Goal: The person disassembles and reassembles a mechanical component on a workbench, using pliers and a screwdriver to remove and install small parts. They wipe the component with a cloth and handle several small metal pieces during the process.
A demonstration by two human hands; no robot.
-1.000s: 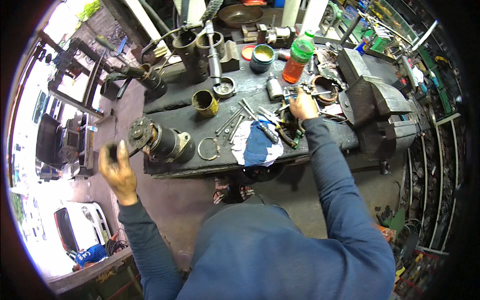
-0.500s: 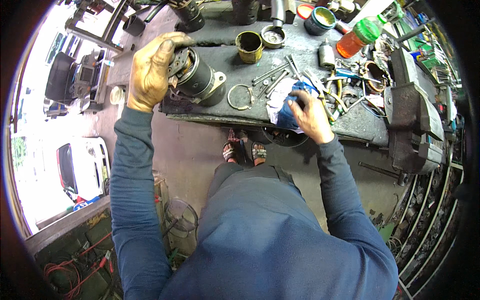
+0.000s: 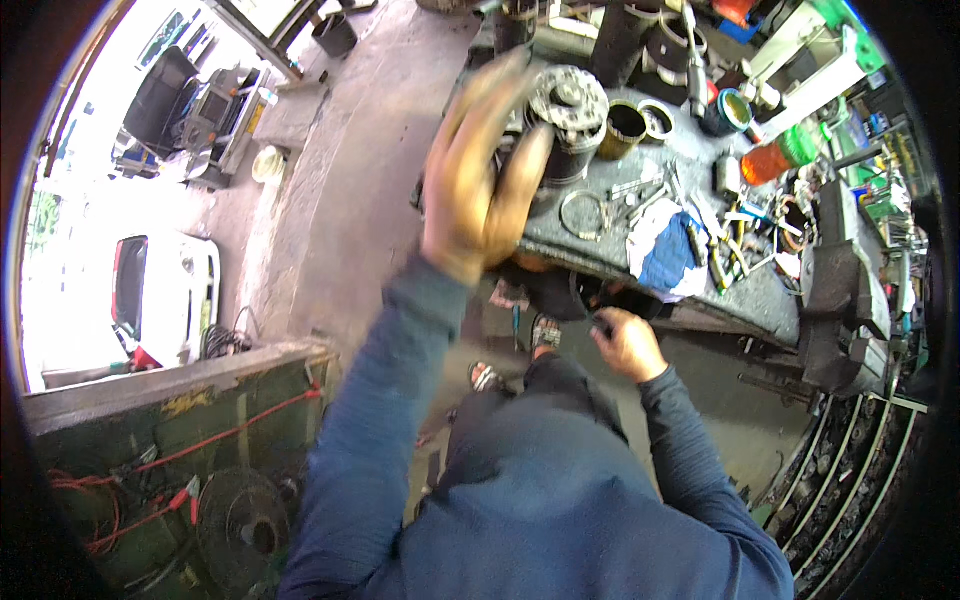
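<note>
My left hand [image 3: 475, 185], blurred by motion, is raised with its fingers apart and nothing in them. Just to its right, a black cylindrical motor [image 3: 572, 140] stands upright on the workbench [image 3: 545, 222], its round metal end facing up. Whether the hand touches it cannot be made out. My right hand [image 3: 632, 345] hangs in front of the bench edge, fingers curled in, the tips dark against the shadow below; anything in them is hidden. A blue cloth [image 3: 668, 252] lies on white paper on the bench, and a metal ring clamp [image 3: 584, 214] lies near the motor.
Behind the motor stand a dark tin [image 3: 622, 130] and a small round metal cap [image 3: 655, 121]. To the right are a jar of orange liquid [image 3: 765, 166], a blue tub [image 3: 728, 112], scattered tools and a black vise [image 3: 840, 280]. A floor fan [image 3: 240, 535] stands lower left.
My view has swung left. The left hand has come off the motor's top and spread its fingers. My right hand has left the blue cloth and dropped below the bench edge.
</note>
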